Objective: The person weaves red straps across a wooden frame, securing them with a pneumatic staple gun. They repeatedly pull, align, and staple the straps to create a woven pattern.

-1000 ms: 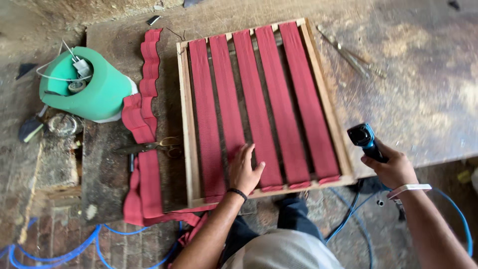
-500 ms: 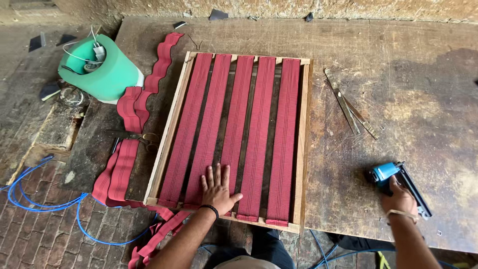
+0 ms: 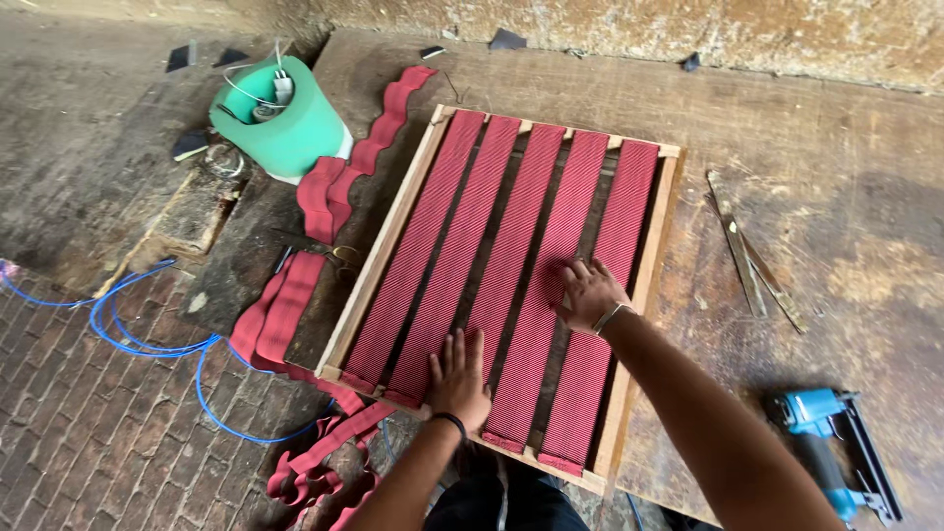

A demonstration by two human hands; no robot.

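Both hands lie flat on the red webbing straps of the wooden frame. The left hand has its fingers spread, gripping nothing. The right hand presses down, fingers loosely curled.

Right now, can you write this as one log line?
left hand: flat on red webbing | right hand: on webbing | wooden frame: on workbench | blue stapler: set down, untouched

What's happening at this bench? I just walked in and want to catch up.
A person presses both hands on red webbing straps stretched lengthwise across a wooden frame on a worn workbench. The left hand lies flat near the frame's near end; the right hand rests on straps further up. A blue pneumatic stapler lies aside, untouched. Loose webbing trails off the left edge.
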